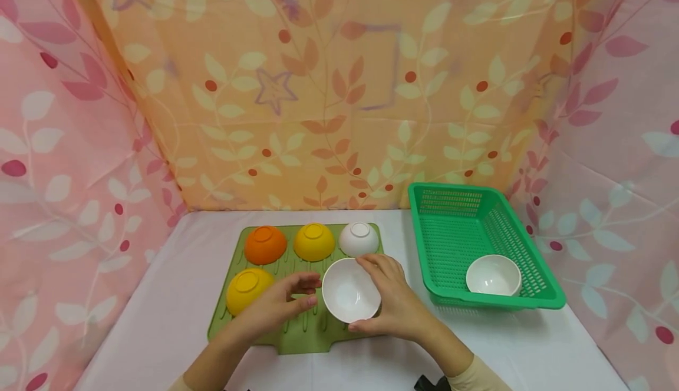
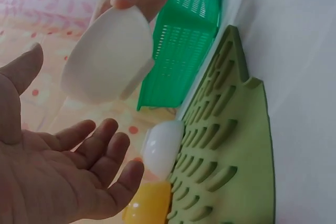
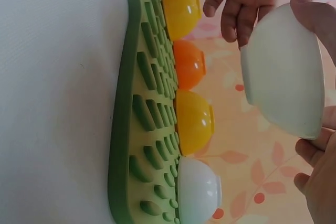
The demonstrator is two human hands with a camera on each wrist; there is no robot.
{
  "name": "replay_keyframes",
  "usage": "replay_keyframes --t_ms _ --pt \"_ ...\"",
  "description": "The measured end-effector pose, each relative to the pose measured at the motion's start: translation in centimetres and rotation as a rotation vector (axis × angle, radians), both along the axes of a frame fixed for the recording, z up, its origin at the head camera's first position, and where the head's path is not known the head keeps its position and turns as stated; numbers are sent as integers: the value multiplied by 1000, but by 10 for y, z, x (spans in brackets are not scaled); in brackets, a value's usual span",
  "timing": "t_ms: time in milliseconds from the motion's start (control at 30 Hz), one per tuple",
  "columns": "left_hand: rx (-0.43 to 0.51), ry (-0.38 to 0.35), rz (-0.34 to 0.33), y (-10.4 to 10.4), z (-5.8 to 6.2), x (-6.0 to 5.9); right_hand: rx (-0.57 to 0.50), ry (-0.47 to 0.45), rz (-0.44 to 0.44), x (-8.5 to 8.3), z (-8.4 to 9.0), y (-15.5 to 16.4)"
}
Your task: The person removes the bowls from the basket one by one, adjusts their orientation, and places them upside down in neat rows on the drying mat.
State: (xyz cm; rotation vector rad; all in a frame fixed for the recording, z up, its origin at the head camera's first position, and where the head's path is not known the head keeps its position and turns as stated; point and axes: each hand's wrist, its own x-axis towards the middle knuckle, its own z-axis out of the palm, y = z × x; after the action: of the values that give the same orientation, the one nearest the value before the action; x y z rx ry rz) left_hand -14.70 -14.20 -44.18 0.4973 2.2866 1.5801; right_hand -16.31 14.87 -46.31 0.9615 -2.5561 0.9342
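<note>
My right hand (image 1: 395, 302) grips a white bowl (image 1: 351, 291) by its rim, thumb on one side and fingers on the other. The bowl is tilted with its inside toward the head camera, held up over the green drying mat (image 1: 305, 344). To its left, my left hand (image 1: 281, 305) is spread with nothing in it; in the left wrist view its palm and loosely bent fingers (image 2: 107, 156) lie apart from the bowl. Upside down on the mat sit an orange bowl (image 1: 265, 245), a yellow bowl (image 1: 314, 242), another white bowl (image 1: 359, 239) and a second yellow bowl (image 1: 246, 291), partly behind my left hand.
A green plastic basket (image 1: 551, 282) stands on the right of the white-covered table (image 1: 175, 296), with one white bowl (image 1: 494, 275) lying tilted in its near end. Patterned cloth walls (image 1: 329, 161) close off the back and both sides.
</note>
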Motion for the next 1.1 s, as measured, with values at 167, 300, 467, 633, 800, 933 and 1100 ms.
replay_keyframes --t_ms 167,300,467,633,800,933,1100 --pt "67 -129 -50 5 -5 0 -6 85 26 0 -4 -2" --pt "139 -225 -70 4 -10 -2 -16 174 59 0 -7 -4" --pt "226 -291 -100 2 -17 -5 -32 254 85 0 -9 -6" --pt "292 -327 -115 4 -20 -5 -34 334 95 -1 -11 -8" --pt "347 -340 -58 6 -19 -4 -44 395 119 0 -10 -11" --pt "385 -323 -41 4 -16 -4 -60 351 126 2 -5 -11" --pt "271 -118 31 1 -11 -5 -93 145 50 6 4 -6"
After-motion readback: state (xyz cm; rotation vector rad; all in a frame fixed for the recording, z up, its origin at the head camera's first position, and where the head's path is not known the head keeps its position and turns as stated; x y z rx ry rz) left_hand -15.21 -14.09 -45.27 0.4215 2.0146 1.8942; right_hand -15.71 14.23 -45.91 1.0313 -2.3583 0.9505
